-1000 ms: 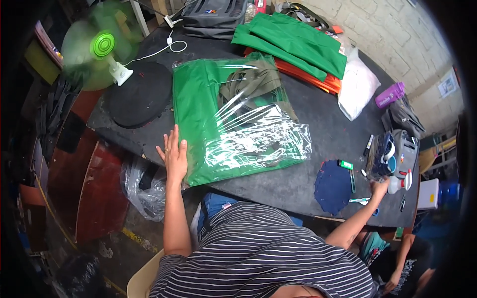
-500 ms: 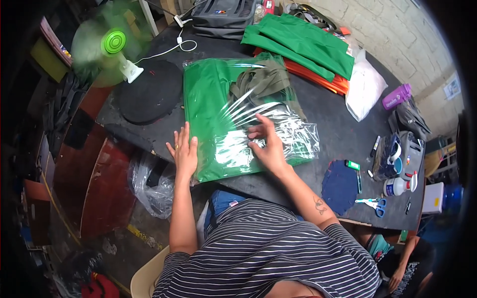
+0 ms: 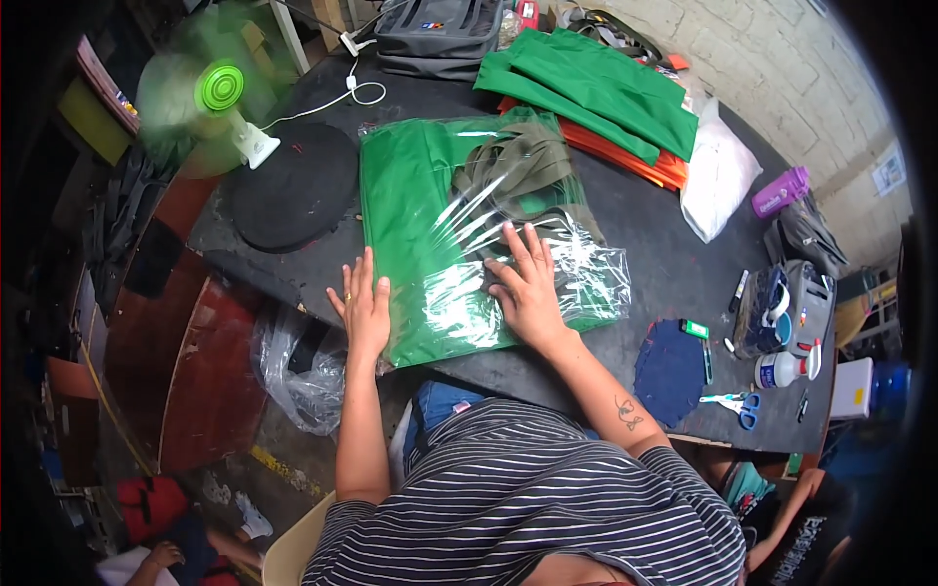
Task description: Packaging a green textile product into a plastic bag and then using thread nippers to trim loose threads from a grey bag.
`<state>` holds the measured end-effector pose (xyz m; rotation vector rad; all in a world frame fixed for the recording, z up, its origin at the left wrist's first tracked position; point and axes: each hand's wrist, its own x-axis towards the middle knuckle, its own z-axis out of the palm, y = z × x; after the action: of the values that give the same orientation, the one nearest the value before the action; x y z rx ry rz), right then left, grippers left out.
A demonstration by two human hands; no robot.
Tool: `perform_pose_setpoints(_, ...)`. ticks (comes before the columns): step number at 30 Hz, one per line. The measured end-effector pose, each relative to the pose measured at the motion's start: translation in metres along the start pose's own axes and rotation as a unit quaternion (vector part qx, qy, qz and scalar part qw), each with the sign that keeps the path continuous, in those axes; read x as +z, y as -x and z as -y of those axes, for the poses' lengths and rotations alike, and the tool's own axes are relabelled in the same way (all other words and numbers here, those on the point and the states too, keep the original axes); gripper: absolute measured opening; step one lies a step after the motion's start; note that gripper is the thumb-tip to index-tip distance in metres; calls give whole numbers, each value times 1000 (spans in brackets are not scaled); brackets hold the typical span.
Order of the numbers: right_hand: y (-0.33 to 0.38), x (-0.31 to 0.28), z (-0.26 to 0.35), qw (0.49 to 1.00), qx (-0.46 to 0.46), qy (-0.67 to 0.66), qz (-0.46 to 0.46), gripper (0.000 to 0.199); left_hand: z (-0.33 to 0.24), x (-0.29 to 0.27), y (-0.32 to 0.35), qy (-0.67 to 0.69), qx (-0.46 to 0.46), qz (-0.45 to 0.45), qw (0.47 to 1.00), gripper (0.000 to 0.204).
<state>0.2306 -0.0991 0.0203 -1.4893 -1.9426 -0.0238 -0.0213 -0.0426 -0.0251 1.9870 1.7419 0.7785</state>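
Before me on the dark table lies a folded green fabric piece [image 3: 405, 195] inside a clear plastic bag [image 3: 586, 273]. A bundle of olive-brown webbing strap [image 3: 528, 161] rests in the same bag, over the green fabric. My left hand [image 3: 365, 308] is at the bag's left edge, its fingers stretched out. My right hand [image 3: 528, 293] presses down on the shiny plastic at the bag's lower middle, fingers spread. Neither hand grips anything.
A spinning green-and-white fan [image 3: 220, 90] stands by a round black disc [image 3: 295, 186]. Beyond the bag are green fabric sheets [image 3: 596, 93] on orange ones [image 3: 664, 171]. At right lie blue scissors [image 3: 748, 410], a navy cloth [image 3: 669, 376] and a spray bottle [image 3: 782, 369].
My right hand has lowered from a curled pose onto the plastic, and its fingers have spread out. The left hand stays nearly in place. At lower left, another person's arm has come into view.
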Motion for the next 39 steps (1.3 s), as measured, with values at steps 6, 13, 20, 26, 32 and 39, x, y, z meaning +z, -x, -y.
perform_pose_setpoints(6,1,-1,2,992,19,106,65,56,-1,0,1,-2,0,1,1000,52)
perform_pose_setpoints(13,-10,-4,-2,954,26,215,205,67,0,-1,0,2,-4,0,1000,52)
perform_pose_setpoints(20,-34,-14,6,905,61,263,328,79,-9,-12,-1,73,-11,15,997,52)
perform_pose_setpoints(26,6,-25,9,996,2,62,69,64,-1,-38,12,546,-149,51,823,50)
perform_pose_setpoints(32,74,-35,18,995,-34,-37,81,81,-27,-54,4,722,-247,120,635,60)
perform_pose_setpoints(39,66,-36,1,996,5,-34,-80,71,-131,-89,30,652,-40,225,724,66)
